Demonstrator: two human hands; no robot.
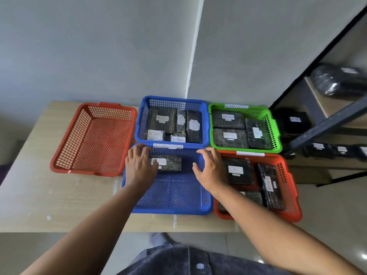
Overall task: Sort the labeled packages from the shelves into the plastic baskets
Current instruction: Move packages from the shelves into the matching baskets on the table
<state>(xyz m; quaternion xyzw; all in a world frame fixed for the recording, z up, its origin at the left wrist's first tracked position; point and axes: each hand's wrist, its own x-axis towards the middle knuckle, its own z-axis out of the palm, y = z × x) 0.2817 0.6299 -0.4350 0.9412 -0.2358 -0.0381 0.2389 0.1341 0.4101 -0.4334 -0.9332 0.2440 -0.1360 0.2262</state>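
Observation:
A near blue basket (pixel 172 197) sits at the table's front, with one black labeled package (pixel 168 163) lying at its far end. My left hand (pixel 140 165) hovers over the package's left end, fingers spread, possibly touching it. Over the basket's right rim, my right hand (pixel 208 168) is open and holds nothing. Behind it, a far blue basket (pixel 205 124) holds several black packages marked RETURN. A green basket (pixel 275 126) holds three packages. A red basket (pixel 292 193) at the right holds several packages. An empty red basket (pixel 93 137) stands at the left.
The baskets stand on a light wooden table (pixel 49 197) against a grey wall. A dark metal shelf rack (pixel 325 124) at the right carries more black labeled packages (pixel 294 121) and a black wrapped bundle (pixel 337 80).

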